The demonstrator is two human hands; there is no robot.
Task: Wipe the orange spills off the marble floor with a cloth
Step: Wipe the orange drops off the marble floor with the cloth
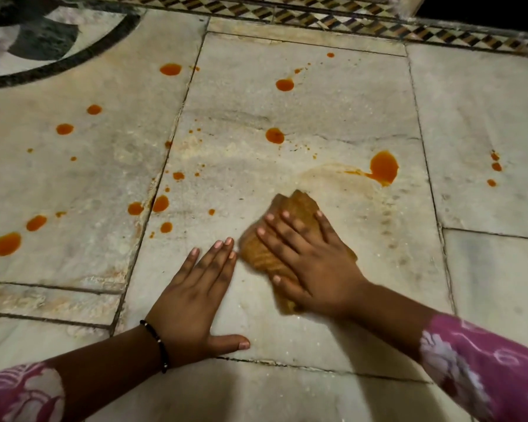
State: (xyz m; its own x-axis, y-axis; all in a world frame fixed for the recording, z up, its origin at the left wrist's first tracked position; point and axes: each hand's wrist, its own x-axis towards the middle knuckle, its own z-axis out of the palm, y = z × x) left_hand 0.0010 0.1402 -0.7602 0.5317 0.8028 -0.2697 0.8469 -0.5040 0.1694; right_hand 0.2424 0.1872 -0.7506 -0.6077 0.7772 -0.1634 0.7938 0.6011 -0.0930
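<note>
Head view, looking down on a pale marble floor (317, 117) of large slabs with dark joints. Right hand (311, 263) lies flat, fingers spread, palm pressed on a crumpled orange-brown cloth (299, 205); grip is an open-palm press, not a pinch, with the cloth showing past the fingertips at 12 o'clock and under the wrist side at 7 o'clock. Cloth sits near frame centre on the middle slab. Left hand (195, 296) rests flat and empty on the same slab, just beside the cloth at its 9 o'clock, fingers together, thumb out; fingertips nearly touch the cloth edge. Black beaded bracelet (157, 342) on the left wrist; pink patterned sleeves (482, 370) on both arms. Largest orange spill (384, 167) lies at 1 o'clock from the cloth, with a faint orange smear trailing from it toward the cloth. Smaller orange drops (275, 136) scatter from 9 through 12 o'clock, several across the left slab. Patterned inlay border (378, 24) runs along the far edge.
</note>
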